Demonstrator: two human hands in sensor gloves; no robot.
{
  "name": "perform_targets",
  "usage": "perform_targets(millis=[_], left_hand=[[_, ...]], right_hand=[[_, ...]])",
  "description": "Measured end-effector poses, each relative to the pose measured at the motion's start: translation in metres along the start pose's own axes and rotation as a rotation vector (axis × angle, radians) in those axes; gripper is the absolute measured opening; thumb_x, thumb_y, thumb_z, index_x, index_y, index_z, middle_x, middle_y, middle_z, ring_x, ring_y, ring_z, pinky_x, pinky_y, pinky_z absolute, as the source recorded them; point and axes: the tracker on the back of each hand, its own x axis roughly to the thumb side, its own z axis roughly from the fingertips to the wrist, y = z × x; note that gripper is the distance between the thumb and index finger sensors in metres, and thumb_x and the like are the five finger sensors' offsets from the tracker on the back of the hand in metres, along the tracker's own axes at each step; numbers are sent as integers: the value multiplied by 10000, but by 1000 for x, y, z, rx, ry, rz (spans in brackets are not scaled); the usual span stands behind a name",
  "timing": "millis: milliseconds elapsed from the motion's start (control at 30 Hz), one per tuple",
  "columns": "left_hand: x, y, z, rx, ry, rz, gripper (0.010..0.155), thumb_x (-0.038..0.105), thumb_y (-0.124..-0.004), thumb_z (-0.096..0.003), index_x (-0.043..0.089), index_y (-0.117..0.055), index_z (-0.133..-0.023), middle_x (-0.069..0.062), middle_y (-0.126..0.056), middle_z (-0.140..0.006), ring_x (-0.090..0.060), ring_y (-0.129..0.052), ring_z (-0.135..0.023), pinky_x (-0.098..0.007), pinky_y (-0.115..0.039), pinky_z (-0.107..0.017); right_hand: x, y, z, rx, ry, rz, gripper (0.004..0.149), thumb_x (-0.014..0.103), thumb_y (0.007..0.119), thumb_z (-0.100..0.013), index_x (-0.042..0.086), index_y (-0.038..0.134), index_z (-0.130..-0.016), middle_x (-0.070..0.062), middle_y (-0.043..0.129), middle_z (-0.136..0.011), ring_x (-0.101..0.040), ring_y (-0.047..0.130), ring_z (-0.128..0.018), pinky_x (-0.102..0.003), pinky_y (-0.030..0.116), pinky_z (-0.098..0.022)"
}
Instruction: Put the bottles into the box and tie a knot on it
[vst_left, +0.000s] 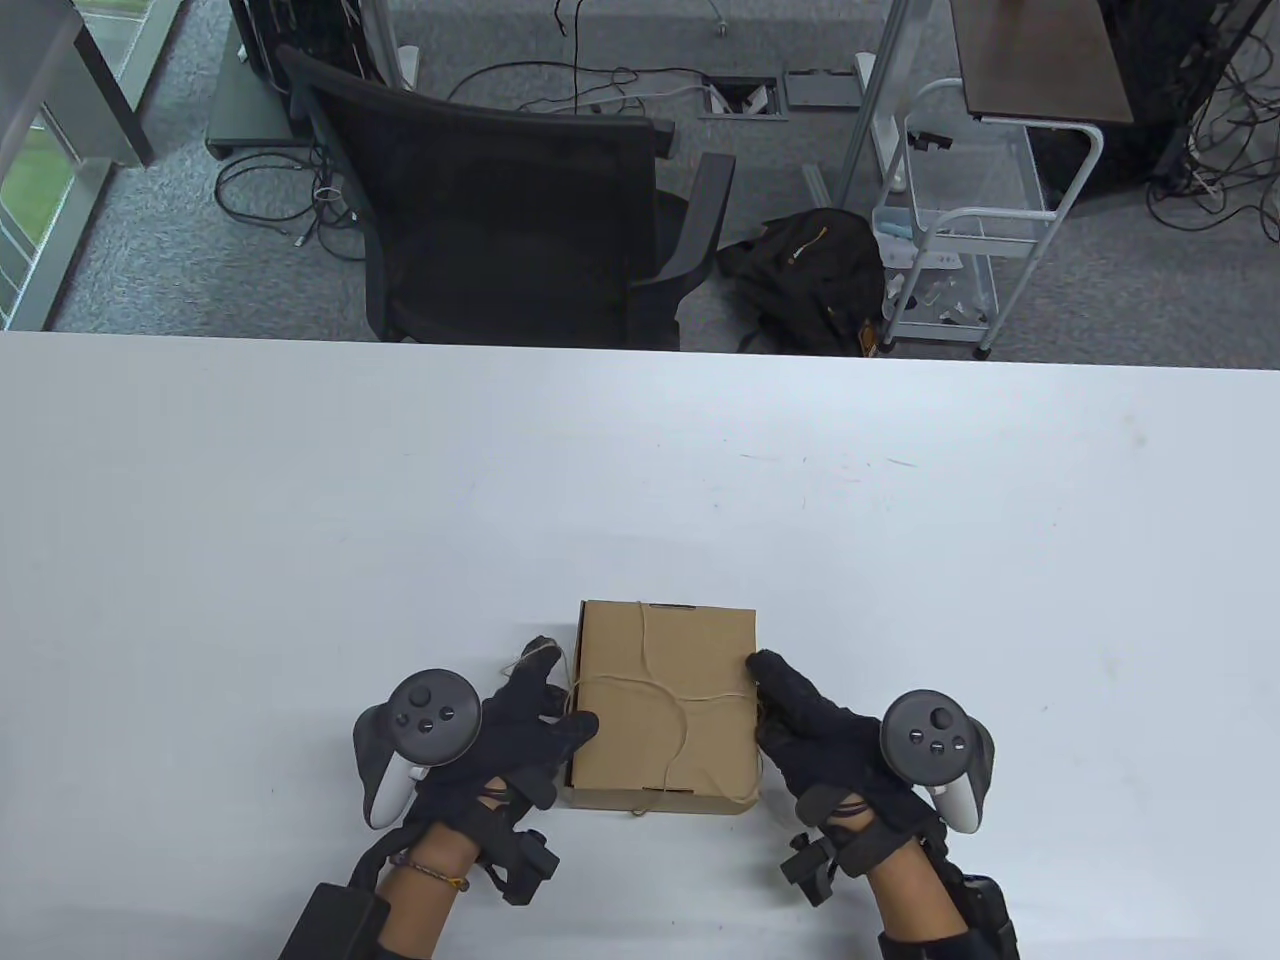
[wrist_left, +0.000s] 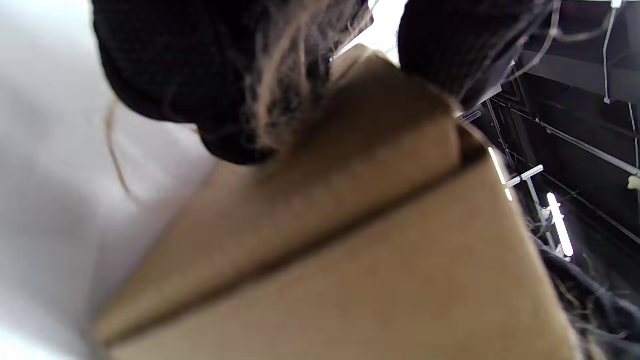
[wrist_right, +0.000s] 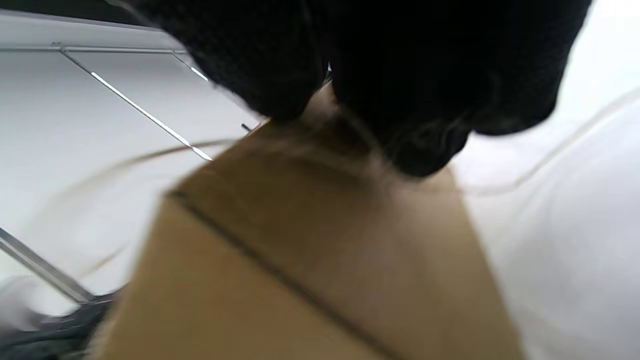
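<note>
Cardboard box (vst_left: 662, 705), closed and crossed by thin twine (vst_left: 680, 700), sits near the front edge of the white worktop (vst_left: 300, 520) between both hands. Left hand (vst_left: 515, 735) clasps the box's left side, thumb over the lid and fingers down the wall, with frayed twine looped about its fingers (the wrist view shows the strands blurred). Right hand (vst_left: 810, 725) grips the right side, fingertips at the top edge. Black office chair (vst_left: 500, 220) stands beyond the worktop.
</note>
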Motion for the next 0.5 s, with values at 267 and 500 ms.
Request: perform_targets(millis=[267,500], left_hand=[[8,5,7,92,-33,-51,755,384,-930,-466,100,-641,-1103,-107,-998,-794,-307,-1110,-545,-451,-935,-406],[6,-4,8,26,-27,-7,837,441,-898,-486,44,-550,-1135,-325,-818,-1034,-428,-1079,-652,-471,-944,-454]], right_hand=[[18,-6,8,-140,-40,213,383,189,788,-458,82,921,-801,-194,931,-633,-308,930,-463,-597,793,-457],[10,21,5,205,-43,-263,408,163,679,-487,93,805,-869,-394,348,-1043,-672,544,-855,-784,659,-505]])
